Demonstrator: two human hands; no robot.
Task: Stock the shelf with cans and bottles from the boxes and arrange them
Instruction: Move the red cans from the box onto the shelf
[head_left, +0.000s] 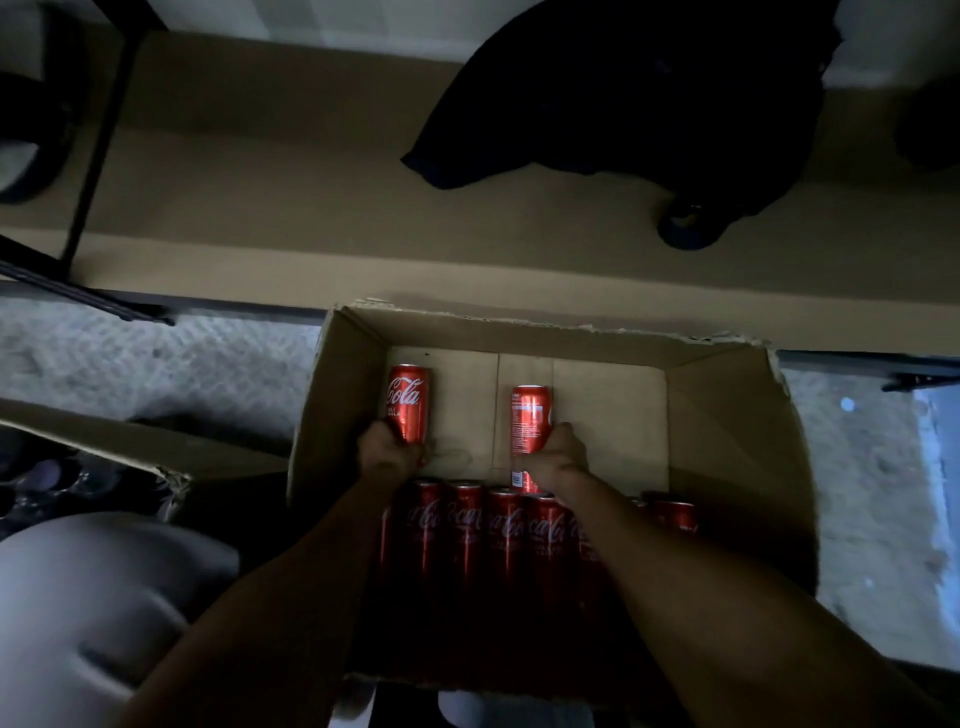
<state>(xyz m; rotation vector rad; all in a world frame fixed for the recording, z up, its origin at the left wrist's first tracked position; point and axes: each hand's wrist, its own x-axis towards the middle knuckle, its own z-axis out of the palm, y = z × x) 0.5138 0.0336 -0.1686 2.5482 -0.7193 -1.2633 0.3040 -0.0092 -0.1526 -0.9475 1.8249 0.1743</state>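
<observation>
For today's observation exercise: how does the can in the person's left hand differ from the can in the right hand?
The left can shows its white script logo, while the right can shows small print. The left can sits by the box's left wall; the right can is near the middle. The left hand grips its can's bottom end; the right hand wraps lower down its can. Both are slim and red.

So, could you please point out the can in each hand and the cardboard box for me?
Can in left hand (408, 402): head view, on its red side, at the logo.
Can in right hand (530, 415): head view, on its red side, above the fingers.
Cardboard box (727, 415): head view, on its inner right wall.
</observation>
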